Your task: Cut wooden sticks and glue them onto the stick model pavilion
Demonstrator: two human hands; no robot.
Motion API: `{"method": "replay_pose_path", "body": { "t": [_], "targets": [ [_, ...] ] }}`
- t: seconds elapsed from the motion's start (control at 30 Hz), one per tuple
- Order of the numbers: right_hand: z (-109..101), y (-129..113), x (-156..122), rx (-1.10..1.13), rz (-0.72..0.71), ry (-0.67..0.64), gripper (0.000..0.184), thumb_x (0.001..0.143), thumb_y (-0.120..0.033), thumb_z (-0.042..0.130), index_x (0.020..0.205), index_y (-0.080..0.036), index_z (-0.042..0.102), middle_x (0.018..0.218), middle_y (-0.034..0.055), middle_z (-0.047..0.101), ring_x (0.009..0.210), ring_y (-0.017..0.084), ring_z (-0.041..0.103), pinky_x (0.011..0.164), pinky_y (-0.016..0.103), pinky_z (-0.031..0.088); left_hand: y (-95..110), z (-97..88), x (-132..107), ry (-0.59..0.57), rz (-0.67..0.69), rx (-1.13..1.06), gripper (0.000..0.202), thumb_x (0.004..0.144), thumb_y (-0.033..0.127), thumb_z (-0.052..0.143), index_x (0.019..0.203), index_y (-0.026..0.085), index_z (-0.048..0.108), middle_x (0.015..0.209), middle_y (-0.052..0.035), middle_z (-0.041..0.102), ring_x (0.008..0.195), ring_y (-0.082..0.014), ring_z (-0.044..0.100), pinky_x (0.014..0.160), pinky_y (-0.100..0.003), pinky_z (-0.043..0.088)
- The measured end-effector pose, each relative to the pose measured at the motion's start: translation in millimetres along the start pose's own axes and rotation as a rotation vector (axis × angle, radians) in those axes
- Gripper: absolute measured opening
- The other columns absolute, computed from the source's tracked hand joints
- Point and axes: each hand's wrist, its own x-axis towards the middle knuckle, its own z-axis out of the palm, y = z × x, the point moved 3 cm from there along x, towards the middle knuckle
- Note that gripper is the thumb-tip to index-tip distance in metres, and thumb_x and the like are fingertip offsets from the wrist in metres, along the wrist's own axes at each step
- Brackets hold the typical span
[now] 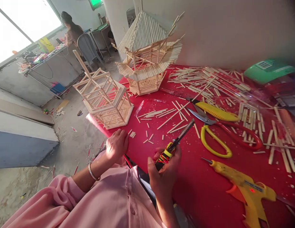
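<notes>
My right hand (165, 171) is closed around a utility knife (169, 150), its handle black and yellow with red wrapping. The blade points up and to the right over the red table. At the table's near left edge rests my left hand (117, 144), fingers curled together and their tips hidden; whatever they hold is out of sight. Beside it lie several short cut sticks (132, 134). Just beyond stands an open wooden stick frame (106, 101) on a hexagonal base. Behind that is a roofed pagoda model (147, 53) made of similar sticks.
Scissors (216, 139), a yellow cutter (214, 110) and a yellow glue gun (247, 186) lie on the red table (197, 196) at right. Loose sticks (185, 76) are heaped at the back, near a green package (268, 69). A person (72, 30) sits at a far bench.
</notes>
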Motion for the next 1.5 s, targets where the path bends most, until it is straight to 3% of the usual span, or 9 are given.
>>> {"method": "replay_pose_path", "body": {
  "t": [0.13, 0.4, 0.73, 1.17, 1.5],
  "targets": [
    [-1.7, -2.7, 2.6, 0.035, 0.074, 0.021, 0.078, 0.074, -0.030, 0.061, 0.144, -0.020, 0.026, 0.122, 0.0132, 0.050, 0.104, 0.028, 0.055, 0.088, 0.047, 0.049, -2.2, 2.2, -1.1, -0.001, 0.001, -0.038, 0.017, 0.096, 0.027, 0.047, 0.086, 0.021, 0.059, 0.089, -0.0035, 0.064, 0.081, -0.0179, 0.062, 0.058, -0.027, 0.039],
    [-1.6, -5.7, 4.3, 0.037, 0.059, 0.034, 0.074, 0.072, -0.025, 0.063, 0.139, -0.021, 0.032, 0.107, 0.0077, 0.052, 0.096, 0.024, 0.056, 0.088, 0.046, 0.049, -3.1, 2.3, -2.9, -0.007, -0.016, -0.060, 0.018, 0.096, 0.029, 0.046, 0.086, 0.021, 0.059, 0.088, -0.0032, 0.063, 0.077, -0.0173, 0.061, 0.055, -0.027, 0.036],
    [-1.0, -5.2, 3.1, 0.042, 0.038, 0.030, 0.076, 0.071, -0.024, 0.061, 0.141, -0.024, 0.030, 0.107, 0.0063, 0.052, 0.092, 0.021, 0.056, 0.085, 0.044, 0.051, -2.9, 2.5, -2.3, -0.007, -0.018, -0.058, 0.018, 0.095, 0.030, 0.047, 0.085, 0.022, 0.060, 0.087, -0.0025, 0.063, 0.076, -0.0175, 0.061, 0.053, -0.028, 0.033],
    [1.1, 0.1, -0.2, 0.057, 0.051, 0.009, 0.082, 0.073, -0.026, 0.061, 0.146, -0.023, 0.023, 0.115, 0.0101, 0.052, 0.100, 0.026, 0.057, 0.083, 0.044, 0.053, -2.2, 2.8, -1.2, -0.015, -0.010, -0.037, 0.020, 0.096, 0.031, 0.045, 0.085, 0.022, 0.060, 0.087, -0.0032, 0.063, 0.076, -0.0179, 0.061, 0.052, -0.028, 0.032],
    [0.8, 0.8, -1.9, 0.061, 0.065, 0.003, 0.086, 0.071, -0.024, 0.062, 0.147, -0.023, 0.023, 0.118, 0.0105, 0.052, 0.100, 0.025, 0.057, 0.082, 0.043, 0.053, -3.7, 6.3, -1.6, 0.067, 0.031, -0.001, 0.019, 0.096, 0.030, 0.046, 0.085, 0.022, 0.059, 0.088, -0.0048, 0.063, 0.084, -0.0209, 0.060, 0.058, -0.029, 0.039]
  ]
}}
